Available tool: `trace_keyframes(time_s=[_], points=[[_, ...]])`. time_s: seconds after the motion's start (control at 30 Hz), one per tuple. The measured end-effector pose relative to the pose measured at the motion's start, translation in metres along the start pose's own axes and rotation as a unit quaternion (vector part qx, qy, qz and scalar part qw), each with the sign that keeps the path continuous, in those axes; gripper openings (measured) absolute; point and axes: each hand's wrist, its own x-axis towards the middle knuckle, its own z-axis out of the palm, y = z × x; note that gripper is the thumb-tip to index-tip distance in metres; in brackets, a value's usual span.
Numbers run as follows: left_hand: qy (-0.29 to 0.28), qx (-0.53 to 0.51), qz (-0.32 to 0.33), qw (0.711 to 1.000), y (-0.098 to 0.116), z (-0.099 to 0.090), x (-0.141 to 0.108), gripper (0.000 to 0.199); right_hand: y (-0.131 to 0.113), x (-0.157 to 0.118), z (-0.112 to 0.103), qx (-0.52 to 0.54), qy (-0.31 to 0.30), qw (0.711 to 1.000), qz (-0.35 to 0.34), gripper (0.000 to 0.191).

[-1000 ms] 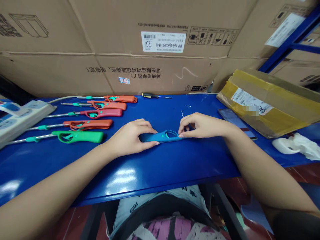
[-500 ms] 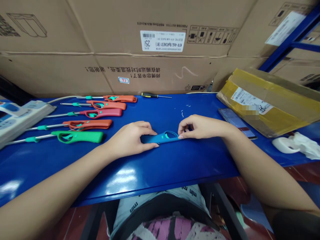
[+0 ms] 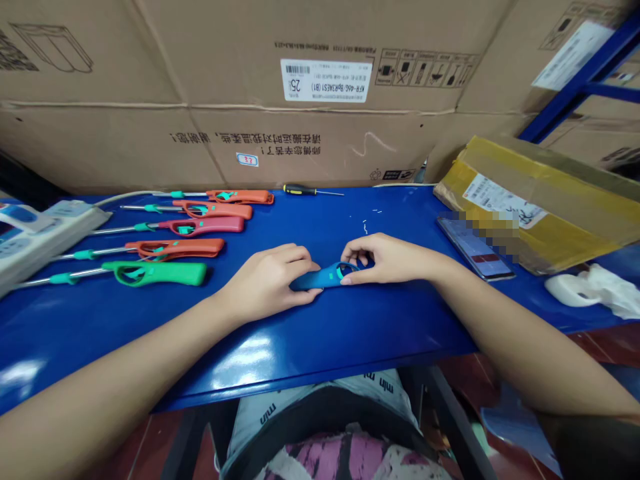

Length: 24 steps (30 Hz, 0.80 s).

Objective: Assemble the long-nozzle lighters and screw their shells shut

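Note:
A blue lighter body (image 3: 327,277) with a turquoise trigger lies along the blue table in front of me. My left hand (image 3: 273,280) is closed round its handle end, thumb on the near side and fingers on the far side. My right hand (image 3: 383,260) grips the other end near the trigger loop, with its thumb along the near edge. No metal tube shows on this lighter; its right tip is hidden by my right hand. To the left lie a green lighter (image 3: 165,274) and several orange and red lighters (image 3: 205,227) with long metal tubes.
A yellow-and-black screwdriver (image 3: 300,191) lies at the back, near small white bits (image 3: 365,228). At left stands a white power strip (image 3: 45,230). On the right are a phone (image 3: 475,250), a taped carton (image 3: 530,200) and a white object (image 3: 575,290). Large cardboard (image 3: 225,80) walls the back.
My left hand and the blue lighter body have shifted slightly right. My right hand has moved left along the body, from its tip to the trigger loop.

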Motion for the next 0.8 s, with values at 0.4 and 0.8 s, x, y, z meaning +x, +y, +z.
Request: trace_keyframes(time_s=[0.4,0.8], points=[[0.111,0.144,0.097,0.979,0.0008,-0.0008,-0.0001,0.021,-0.0079,-0.0016,0.0079,0.18,-0.01,0.984,0.017,0.032],[0.071,0.018,0.045,0.996,-0.004,0.0055,0.0002,0.028,-0.002,0.0021,0.0022,0.333,-0.094,0.932,0.103,0.043]])
